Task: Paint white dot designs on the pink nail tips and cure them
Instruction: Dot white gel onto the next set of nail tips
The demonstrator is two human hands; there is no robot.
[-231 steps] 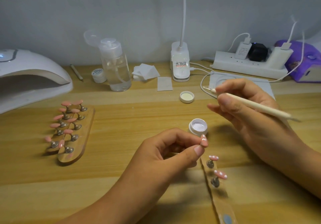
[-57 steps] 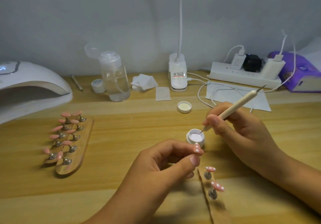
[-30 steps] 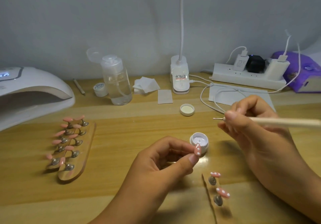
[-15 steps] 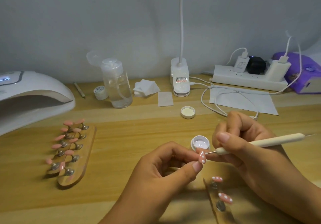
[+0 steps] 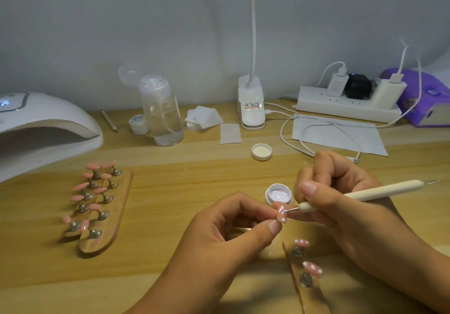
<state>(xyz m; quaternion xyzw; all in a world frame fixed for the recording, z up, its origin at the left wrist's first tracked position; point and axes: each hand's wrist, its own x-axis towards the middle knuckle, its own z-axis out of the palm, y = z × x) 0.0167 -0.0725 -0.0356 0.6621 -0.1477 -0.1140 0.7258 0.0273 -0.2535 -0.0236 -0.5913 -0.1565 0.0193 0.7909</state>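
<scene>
Left hand point(image 5: 226, 235) beside right hand point(image 5: 345, 211), curled

On the desk a clear pump bottle point(image 5: 163, 116) stands at eleven o'clock, a desk lamp base point(image 5: 252, 109) at twelve, and a loaded power strip point(image 5: 341, 105) at one.

Wall point(image 5: 121, 21): plain, pale grey, unmarked; meets rear edge of table.
Table point(image 5: 182, 179): light wood, grain running left to right, lighter and darker bands; fills lower half of view.
Desk lamp point(image 5: 252, 109): white base at rear centre of table, close to wall; slim white neck rising out of frame.
Lighting: soft, even; faint shadows on table surface.
</scene>
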